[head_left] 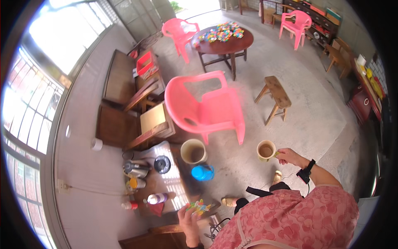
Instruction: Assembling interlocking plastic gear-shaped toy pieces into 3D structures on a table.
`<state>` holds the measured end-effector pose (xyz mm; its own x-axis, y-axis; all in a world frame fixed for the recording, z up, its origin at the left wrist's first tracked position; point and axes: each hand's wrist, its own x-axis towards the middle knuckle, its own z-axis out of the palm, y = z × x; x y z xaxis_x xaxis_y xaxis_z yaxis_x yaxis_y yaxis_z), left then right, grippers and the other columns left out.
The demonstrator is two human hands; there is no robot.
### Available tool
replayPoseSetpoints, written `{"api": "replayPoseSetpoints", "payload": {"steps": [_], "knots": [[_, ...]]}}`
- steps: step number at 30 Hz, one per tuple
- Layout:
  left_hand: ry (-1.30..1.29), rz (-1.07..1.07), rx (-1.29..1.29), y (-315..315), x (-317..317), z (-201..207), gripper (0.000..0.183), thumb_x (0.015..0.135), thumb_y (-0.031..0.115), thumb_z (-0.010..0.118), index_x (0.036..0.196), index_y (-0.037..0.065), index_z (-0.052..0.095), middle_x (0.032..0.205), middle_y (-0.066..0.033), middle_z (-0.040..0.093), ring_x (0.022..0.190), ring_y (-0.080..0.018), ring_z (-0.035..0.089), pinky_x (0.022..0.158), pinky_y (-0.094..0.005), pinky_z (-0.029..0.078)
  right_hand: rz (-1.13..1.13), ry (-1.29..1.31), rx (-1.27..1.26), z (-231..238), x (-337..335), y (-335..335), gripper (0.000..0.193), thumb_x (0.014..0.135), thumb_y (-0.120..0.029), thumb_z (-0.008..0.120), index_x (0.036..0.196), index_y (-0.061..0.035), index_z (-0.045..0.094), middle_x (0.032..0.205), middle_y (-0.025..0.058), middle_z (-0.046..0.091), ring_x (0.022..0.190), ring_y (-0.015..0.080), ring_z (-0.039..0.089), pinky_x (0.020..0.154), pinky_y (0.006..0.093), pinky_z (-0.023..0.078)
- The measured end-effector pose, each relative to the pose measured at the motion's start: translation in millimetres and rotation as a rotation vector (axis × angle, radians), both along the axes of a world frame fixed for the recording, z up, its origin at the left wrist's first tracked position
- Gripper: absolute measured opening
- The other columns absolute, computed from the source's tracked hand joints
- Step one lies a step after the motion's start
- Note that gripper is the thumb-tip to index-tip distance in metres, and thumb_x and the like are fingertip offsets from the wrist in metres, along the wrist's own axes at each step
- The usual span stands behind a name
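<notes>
My right hand (289, 157) grips the handle of a pale mug (263, 158) with green at its lower side, held upright over the floor. Brown liquid (266, 150) shows inside it. At the lower middle, my left hand (189, 220) is closed on a cluster of small multicoloured pieces (200, 207), which look like translucent plastic; their exact kind is unclear. Similar bright pieces (224, 32) lie heaped on a round brown table (212, 46) farther away. The left hand is near the edge of a dark wooden table (172, 182).
On the near table stand a metal kettle (136, 169), a yellow-lidded jar (137, 183) and a purple-white bottle (157, 198). Beside it are a bin (193, 152) and a blue jug (202, 172). A pink armchair (207, 108) and a wooden stool (277, 92) occupy the floor ahead.
</notes>
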<state>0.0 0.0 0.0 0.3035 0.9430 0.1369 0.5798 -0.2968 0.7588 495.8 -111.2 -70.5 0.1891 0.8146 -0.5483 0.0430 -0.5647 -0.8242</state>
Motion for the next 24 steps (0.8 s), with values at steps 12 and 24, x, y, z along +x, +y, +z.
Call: {"api": "replayPoseSetpoints", "payload": {"steps": [12, 24], "knots": [[0.027, -0.279, 0.194, -24.1, 325.2, 32.9, 0.019, 0.081, 0.010, 0.068, 0.099, 0.009, 0.068, 0.112, -0.0134, 0.057, 0.099, -0.0297, 0.059, 0.078, -0.0360, 0.052, -0.461, -0.148, 0.076, 1.1, 235.5, -223.7, 0.029, 0.095, -0.029, 0.050, 0.076, -0.0077, 0.056, 0.062, 0.0016, 0.056, 0.051, 0.0083, 0.051, 0.046, 0.0214, 0.041], [0.096, -0.672, 0.251, -4.9, 620.0, 55.8, 0.019, 0.080, 0.018, 0.070, 0.098, 0.011, 0.069, 0.110, -0.0123, 0.059, 0.087, -0.0295, 0.062, 0.074, -0.0369, 0.051, -0.735, -0.178, 0.110, -14.1, 433.2, -301.8, 0.031, 0.095, -0.031, 0.051, 0.076, -0.0067, 0.057, 0.060, 0.0016, 0.054, 0.050, 0.0084, 0.050, 0.047, 0.0227, 0.041]]}}
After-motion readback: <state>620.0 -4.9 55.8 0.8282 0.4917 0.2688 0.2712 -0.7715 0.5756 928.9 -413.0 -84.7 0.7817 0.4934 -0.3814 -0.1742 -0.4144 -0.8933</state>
